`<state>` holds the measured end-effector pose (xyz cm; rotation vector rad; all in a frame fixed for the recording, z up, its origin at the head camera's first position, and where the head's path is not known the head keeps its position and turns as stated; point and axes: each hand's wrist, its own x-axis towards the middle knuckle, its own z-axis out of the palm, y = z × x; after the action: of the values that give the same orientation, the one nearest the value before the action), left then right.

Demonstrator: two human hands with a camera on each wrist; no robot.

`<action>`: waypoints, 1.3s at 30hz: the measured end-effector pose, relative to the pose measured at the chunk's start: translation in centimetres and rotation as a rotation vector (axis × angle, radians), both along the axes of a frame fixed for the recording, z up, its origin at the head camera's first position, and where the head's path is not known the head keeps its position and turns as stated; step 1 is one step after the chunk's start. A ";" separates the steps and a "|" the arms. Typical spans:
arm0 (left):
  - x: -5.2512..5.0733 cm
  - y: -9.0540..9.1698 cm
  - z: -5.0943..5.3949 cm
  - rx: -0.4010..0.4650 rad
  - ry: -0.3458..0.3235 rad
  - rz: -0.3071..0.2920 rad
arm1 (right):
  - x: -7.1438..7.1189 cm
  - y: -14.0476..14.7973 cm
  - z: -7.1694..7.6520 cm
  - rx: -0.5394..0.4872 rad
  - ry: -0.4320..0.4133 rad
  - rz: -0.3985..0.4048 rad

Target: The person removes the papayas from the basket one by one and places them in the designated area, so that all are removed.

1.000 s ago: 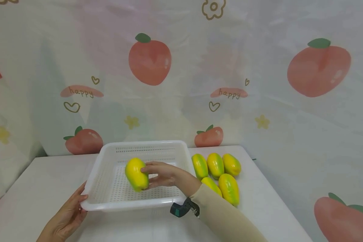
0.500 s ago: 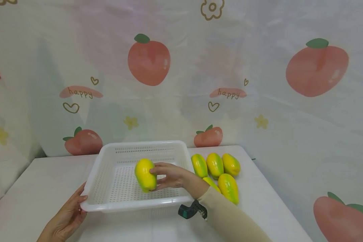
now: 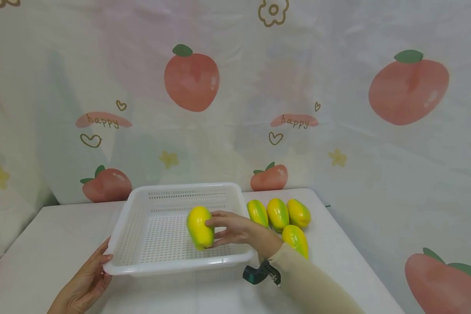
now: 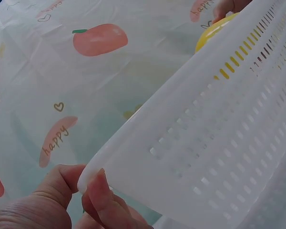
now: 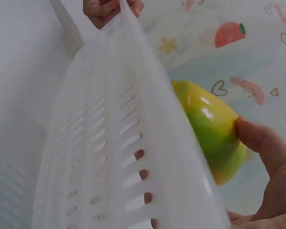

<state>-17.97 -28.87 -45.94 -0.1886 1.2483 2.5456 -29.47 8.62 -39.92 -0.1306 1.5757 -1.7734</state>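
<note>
A white perforated plastic basket [image 3: 162, 264] is in front of me. At its front left corner my left hand [image 3: 87, 279] grips the rim, thumb and fingers on either side of it, as the left wrist view shows. Over the right half of the basket my right hand [image 3: 233, 229] holds a mango-shaped yellow-green fruit [image 3: 200, 227] upright between thumb and fingers. Seen from the right wrist, the basket's wall hides part of this fruit [image 5: 212, 131] and some of the fingers. Whether the fruit touches the basket's floor I cannot tell.
Several similar fruits [image 3: 278, 213] lie on the white-covered table [image 3: 337, 266] just right of the basket, partly behind my right forearm. A printed cloth [image 3: 227, 87] with peaches and hearts hangs behind the table. A dark device [image 3: 261, 274] sits at my right wrist.
My right hand has moved to the right across the basket with the fruit in its grasp. The forearm now covers one of the fruits on the table. My left hand stays on the rim.
</note>
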 end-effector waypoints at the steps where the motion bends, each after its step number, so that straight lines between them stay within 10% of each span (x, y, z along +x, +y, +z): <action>1: 0.0 0.0 0.0 0.000 0.000 0.000 | 0.0 0.1 0.1 0.006 0.003 -0.003; 39: -0.1 -0.6 1.3 -0.331 -0.100 0.059 | 0.9 6.7 4.2 0.101 0.101 0.051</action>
<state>-18.08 -29.48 -44.68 -0.4244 1.6374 2.3269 -28.59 15.31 -35.77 -0.2131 1.7147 -1.6673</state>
